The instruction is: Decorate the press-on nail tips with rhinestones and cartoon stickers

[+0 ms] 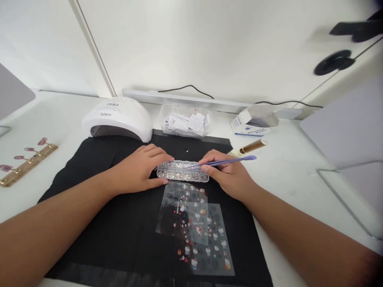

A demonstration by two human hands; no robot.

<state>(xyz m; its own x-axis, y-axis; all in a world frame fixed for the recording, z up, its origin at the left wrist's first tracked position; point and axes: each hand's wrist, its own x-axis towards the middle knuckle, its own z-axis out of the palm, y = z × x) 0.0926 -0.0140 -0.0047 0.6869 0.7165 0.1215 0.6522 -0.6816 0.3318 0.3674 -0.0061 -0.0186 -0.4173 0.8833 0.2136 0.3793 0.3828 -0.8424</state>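
A clear rhinestone case (pixel 183 174) with two rows of small compartments lies on the black mat (pixel 125 235), glittering stones in its cells. My left hand (pixel 143 169) grips its left end, index finger along the far side and thumb at the near corner. Purple tweezers (pixel 229 161) are pinched in my right hand (pixel 229 175), their tips over the right half of the case. Whether the tips hold a stone is too small to tell. Just below the case, two overlapping transparent sticker sheets (pixel 220 239) printed with white cat figures lie flat.
At the back stand a white nail lamp (pixel 122 115), a clear bin (pixel 163 125) of small packets and an opened alcohol pad box (pixel 254 123). A gold-and-cream tube (pixel 253 146) lies beyond my right hand. Left, a wooden stand (pixel 32 163) bears pink nail tips.
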